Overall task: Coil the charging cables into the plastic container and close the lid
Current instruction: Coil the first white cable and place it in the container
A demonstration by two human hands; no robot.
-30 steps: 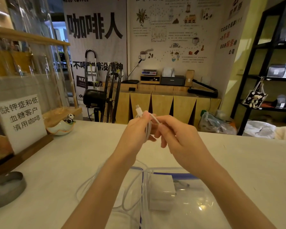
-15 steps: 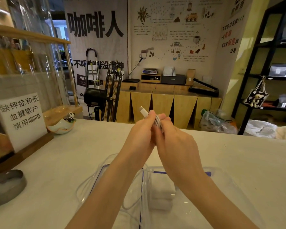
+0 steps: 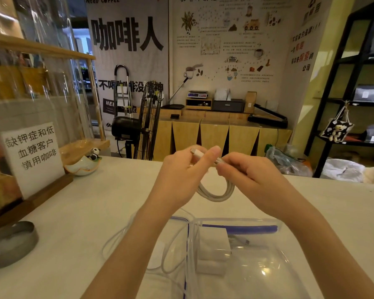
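A white charging cable (image 3: 216,194) hangs in a small coil of several loops between my two hands, above the counter. My left hand (image 3: 179,178) pinches the cable near its white plug end, which sticks out by my thumb. My right hand (image 3: 253,175) grips the top of the coil beside it. Below my forearms sits the clear plastic container (image 3: 274,225) with a blue-edged rim, holding a white charger block (image 3: 214,248). Its clear lid (image 3: 177,221) lies to the left of it, with another thin white cable (image 3: 117,240) looping loose on the counter around it.
The pale counter (image 3: 95,201) carries a printed sign (image 3: 31,156) in a wooden stand at the left, a small ceramic dish with a panda figure (image 3: 84,164), and a grey round tin (image 3: 11,242) near the left edge. Plastic bags (image 3: 341,169) lie beyond the far right edge.
My hands have drawn slightly apart and lowered a little. The cable now shows as a hanging coil between them, and the plug end has tipped to the left.
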